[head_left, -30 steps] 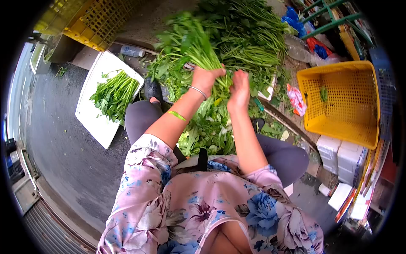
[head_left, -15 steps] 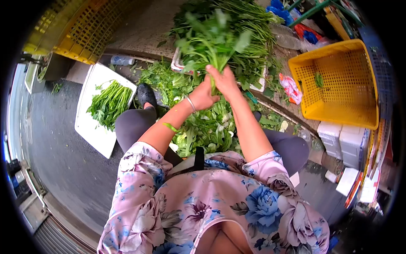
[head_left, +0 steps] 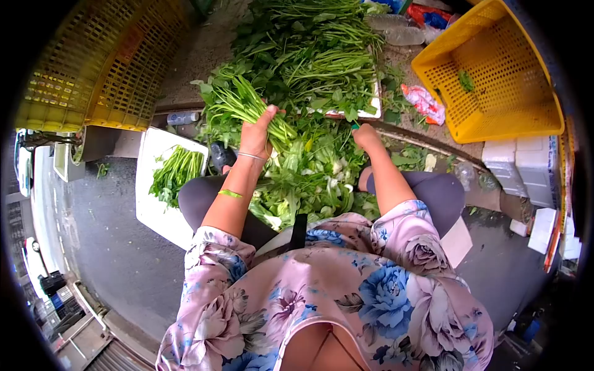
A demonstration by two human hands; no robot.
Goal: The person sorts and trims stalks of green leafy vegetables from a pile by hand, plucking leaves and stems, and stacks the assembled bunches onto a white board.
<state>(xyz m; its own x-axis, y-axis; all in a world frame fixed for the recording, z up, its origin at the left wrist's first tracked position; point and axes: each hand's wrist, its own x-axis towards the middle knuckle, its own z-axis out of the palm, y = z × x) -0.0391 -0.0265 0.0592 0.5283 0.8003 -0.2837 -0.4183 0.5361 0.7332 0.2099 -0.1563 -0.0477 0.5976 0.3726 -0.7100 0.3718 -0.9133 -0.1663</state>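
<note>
My left hand (head_left: 255, 136) is closed around a bunch of leafy green vegetables (head_left: 238, 102), stems toward me and leaves pointing up and left. My right hand (head_left: 369, 137) is closed on a small green-handled tool (head_left: 355, 125) by the kerb; its kind is hard to make out. Beyond the hands, a large pile of long-stemmed greens (head_left: 328, 65) lies on a white foam tray (head_left: 375, 102). Loose leaves and trimmings (head_left: 309, 176) are heaped between my legs. At the left, another bunch of greens (head_left: 176, 176) rests on a white foam lid (head_left: 151, 207).
Yellow perforated crates (head_left: 133, 68) stand at the upper left. A tilted yellow crate (head_left: 489, 80) is at the upper right, with a red-and-white plastic bag (head_left: 424, 104) beside it. White foam boxes (head_left: 526, 167) sit below that crate. A plastic bottle (head_left: 183, 117) lies near the kerb.
The bunch, earlier upright between both hands, is now in my left hand alone, lower and farther left. My right hand has moved right and closed on the green-handled tool. The view has shifted.
</note>
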